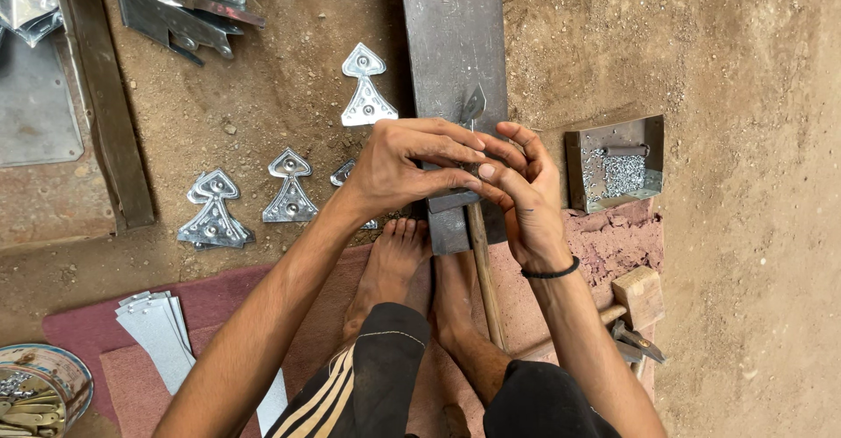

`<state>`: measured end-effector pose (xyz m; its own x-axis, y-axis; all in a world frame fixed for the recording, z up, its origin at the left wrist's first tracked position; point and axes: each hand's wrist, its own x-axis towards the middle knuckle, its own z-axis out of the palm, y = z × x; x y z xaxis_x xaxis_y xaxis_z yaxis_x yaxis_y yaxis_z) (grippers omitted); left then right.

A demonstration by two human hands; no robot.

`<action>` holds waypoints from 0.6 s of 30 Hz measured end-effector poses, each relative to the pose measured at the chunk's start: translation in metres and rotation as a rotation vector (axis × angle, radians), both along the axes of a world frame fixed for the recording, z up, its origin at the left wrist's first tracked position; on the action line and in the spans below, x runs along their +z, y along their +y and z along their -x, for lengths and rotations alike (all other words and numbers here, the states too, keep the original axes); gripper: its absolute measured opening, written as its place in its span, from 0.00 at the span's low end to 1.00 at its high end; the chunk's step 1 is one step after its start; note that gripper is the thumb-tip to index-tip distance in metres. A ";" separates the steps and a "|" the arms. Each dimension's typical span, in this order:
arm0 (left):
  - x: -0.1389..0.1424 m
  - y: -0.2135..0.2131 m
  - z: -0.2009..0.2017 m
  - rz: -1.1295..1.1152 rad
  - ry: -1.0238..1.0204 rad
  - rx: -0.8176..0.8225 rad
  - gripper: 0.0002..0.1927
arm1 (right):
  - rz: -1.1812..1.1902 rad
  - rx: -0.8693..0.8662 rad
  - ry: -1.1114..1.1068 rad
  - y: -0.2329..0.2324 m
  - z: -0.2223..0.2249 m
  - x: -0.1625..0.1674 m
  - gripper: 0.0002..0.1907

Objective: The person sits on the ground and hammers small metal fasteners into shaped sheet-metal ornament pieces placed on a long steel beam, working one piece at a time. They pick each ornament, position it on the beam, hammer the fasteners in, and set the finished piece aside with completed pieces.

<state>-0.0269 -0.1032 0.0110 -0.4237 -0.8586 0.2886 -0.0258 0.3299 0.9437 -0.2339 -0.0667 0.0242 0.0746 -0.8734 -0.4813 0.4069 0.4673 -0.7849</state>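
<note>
My left hand (407,162) and my right hand (521,193) meet over a dark steel bar (451,35) lying on the sandy ground. Together the fingers pinch a small shiny metal piece (473,105) whose pointed tip sticks up beyond them; most of it is hidden by the fingers. A hammer head (451,200) rests on the bar under my hands, its wooden handle (486,289) running back between my bare feet (390,263). A black band circles my right wrist.
Several stamped, spade-tipped metal ornaments (366,88) lie left of the bar. A metal tray (618,166) of small rivets sits at right, with a wooden mallet (635,298) below it. Flat metal strips (158,328), a tin (39,390) and scrap sheet (175,4) lie at left.
</note>
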 end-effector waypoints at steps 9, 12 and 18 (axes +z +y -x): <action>0.000 0.000 0.004 0.037 -0.013 0.034 0.13 | 0.005 -0.049 -0.028 -0.005 0.000 0.002 0.29; 0.000 -0.001 0.007 0.047 -0.019 0.031 0.13 | 0.010 -0.071 -0.009 -0.007 0.002 0.004 0.29; 0.004 0.000 0.017 0.021 -0.045 0.058 0.12 | 0.054 -0.025 0.034 -0.009 0.013 0.011 0.27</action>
